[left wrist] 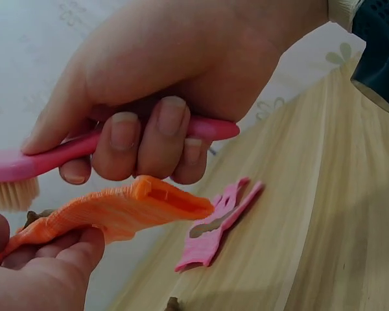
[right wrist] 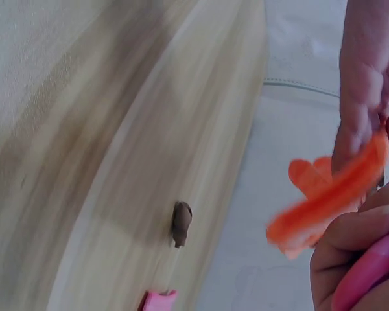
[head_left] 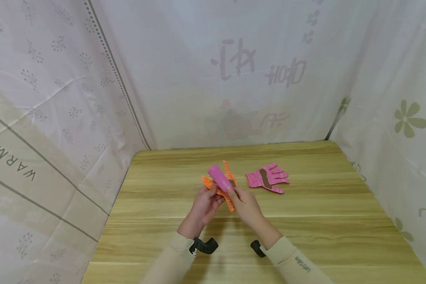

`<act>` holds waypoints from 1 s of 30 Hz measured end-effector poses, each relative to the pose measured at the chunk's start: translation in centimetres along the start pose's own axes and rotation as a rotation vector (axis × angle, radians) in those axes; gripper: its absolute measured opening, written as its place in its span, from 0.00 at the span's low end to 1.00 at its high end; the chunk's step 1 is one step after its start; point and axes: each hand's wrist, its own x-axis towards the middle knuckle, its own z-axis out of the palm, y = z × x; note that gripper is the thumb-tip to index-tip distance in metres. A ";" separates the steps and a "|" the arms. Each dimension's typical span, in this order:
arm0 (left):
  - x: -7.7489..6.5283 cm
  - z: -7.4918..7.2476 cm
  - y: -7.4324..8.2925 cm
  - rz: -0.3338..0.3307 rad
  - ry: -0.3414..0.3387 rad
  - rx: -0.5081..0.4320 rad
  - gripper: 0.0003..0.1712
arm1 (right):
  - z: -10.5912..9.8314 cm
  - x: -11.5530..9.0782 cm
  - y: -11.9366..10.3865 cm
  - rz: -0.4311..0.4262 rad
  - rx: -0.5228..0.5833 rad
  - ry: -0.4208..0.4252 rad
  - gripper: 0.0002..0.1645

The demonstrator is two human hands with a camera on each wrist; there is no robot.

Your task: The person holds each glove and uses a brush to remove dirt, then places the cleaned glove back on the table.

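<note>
In the head view my right hand [head_left: 246,205] grips the handle of a pink brush [head_left: 220,177]. My left hand [head_left: 205,203] holds an orange knit glove [head_left: 230,203] just under the brush head. The left wrist view shows the pink handle [left wrist: 71,150] wrapped by the curled right fingers, with pale bristles [left wrist: 13,194] facing down. Below them the orange glove [left wrist: 126,207] lies over the left fingers, its cuff towards the right and a brown patch [left wrist: 39,215] on it. In the right wrist view the orange glove [right wrist: 330,201] is blurred.
A pink glove [head_left: 275,177] with a brown patch lies on the wooden table [head_left: 156,228], right of my hands. A small brown lump [right wrist: 181,223] lies on the table near the pink glove's cuff [right wrist: 159,301]. Patterned curtains [head_left: 184,79] hang behind and at both sides.
</note>
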 end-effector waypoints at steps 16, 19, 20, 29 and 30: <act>0.2 -0.5 -0.1 0.012 0.093 -0.058 0.21 | -0.1 -0.6 0.7 -0.080 -0.360 -0.003 0.24; 0.2 -0.8 0.2 0.010 0.097 -0.068 0.20 | -0.4 -0.6 0.9 -0.078 -0.408 -0.009 0.22; 0.2 -0.9 0.3 0.011 0.097 -0.069 0.20 | -0.5 -0.6 0.9 -0.073 -0.409 -0.011 0.21; 0.1 -1.4 1.2 0.013 0.080 -0.069 0.21 | -1.2 -0.3 1.3 0.018 -0.172 -0.029 0.28; 0.2 -1.4 1.2 0.013 0.080 -0.061 0.20 | -1.3 -0.3 1.3 0.032 -0.130 -0.021 0.29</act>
